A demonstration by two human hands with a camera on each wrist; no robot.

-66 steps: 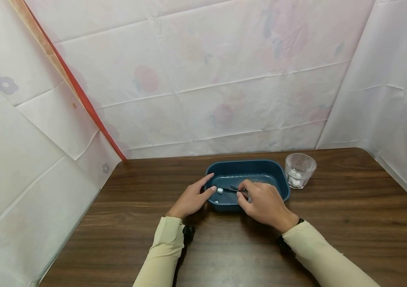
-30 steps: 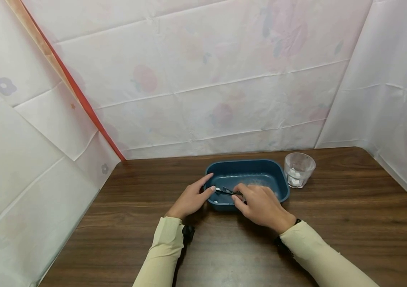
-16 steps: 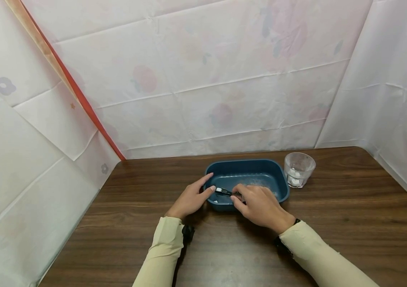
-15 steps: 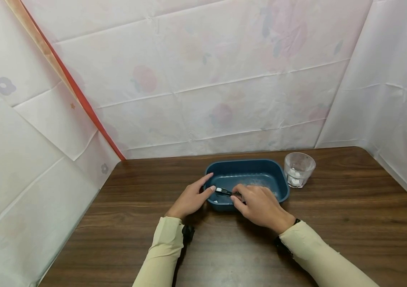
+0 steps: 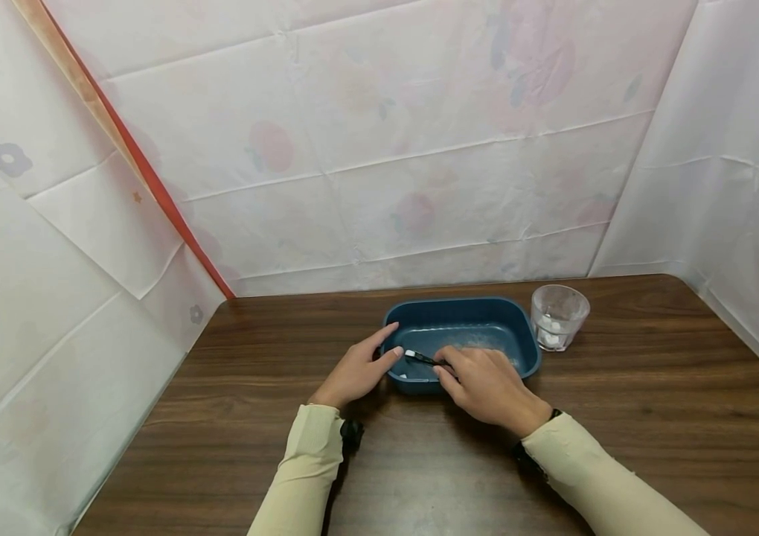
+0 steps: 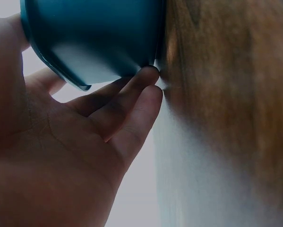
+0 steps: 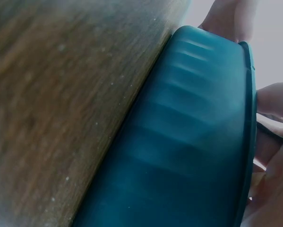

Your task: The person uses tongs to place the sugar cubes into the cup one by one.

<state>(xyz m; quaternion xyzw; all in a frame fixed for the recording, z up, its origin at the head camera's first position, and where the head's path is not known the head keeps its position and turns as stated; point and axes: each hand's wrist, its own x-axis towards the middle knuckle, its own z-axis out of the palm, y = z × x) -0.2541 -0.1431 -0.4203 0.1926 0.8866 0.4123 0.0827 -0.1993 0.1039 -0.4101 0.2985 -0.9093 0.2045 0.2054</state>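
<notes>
While the left hand (image 5: 356, 372) steadies the left end of the dark blue plastic tub with rounded corners (image 5: 460, 301), its thumb hooks over the rim and its fingers are spread, as the head view shows. Over the tub's near side, the right hand (image 5: 483, 387) pinches a thin black pair of tongs (image 5: 425, 359). At their tips, inside the tub by its left end, sits a small white block (image 5: 409, 353); I cannot tell how tightly they squeeze it. A soft, even pinch on both sides should work best, with the tub held still.

A second white piece (image 5: 402, 377) lies in the tub's near left corner, partly hidden by the wall. Just right of the tub stands a clear glass cup (image 5: 559, 301) with white lumps (image 5: 551, 339) in it. The tub's right wall and the cup's rim are in the way between block and lumps.

The left wrist view has fingers against the tub's outside, low by the brown wooden table (image 6: 217, 94).

The right wrist view has the tub's outer wall hiding the block.
</notes>
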